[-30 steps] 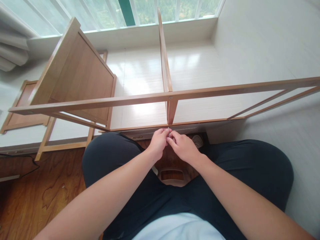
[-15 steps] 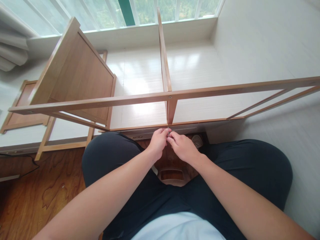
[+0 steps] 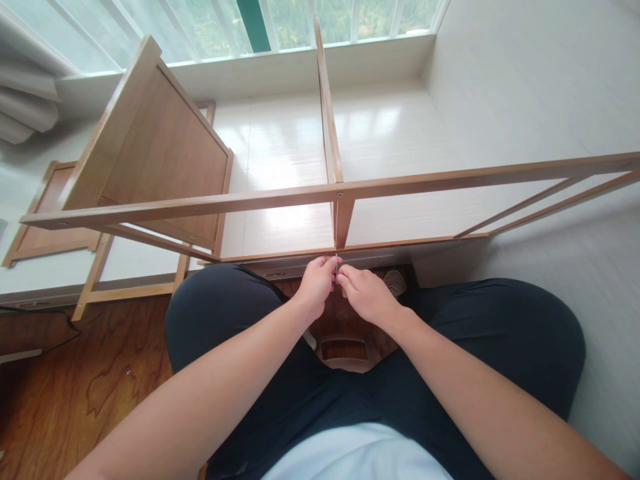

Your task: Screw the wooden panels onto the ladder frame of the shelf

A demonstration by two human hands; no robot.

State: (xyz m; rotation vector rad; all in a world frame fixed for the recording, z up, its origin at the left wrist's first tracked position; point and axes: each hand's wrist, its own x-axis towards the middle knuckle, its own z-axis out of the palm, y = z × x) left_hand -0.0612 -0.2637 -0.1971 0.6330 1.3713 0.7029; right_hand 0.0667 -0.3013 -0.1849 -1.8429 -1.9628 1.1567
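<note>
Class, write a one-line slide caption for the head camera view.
Seated person's left hand and right hand pinch a thin metal tool at the wooden frame.

Head-worn view, forward and downward

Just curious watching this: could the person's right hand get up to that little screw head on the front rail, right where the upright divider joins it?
Probably yes. The right hand sits just below the screw head, pinching a thin metal pin together with the left hand. Only open air and the divider's lower end lie between them.
</note>
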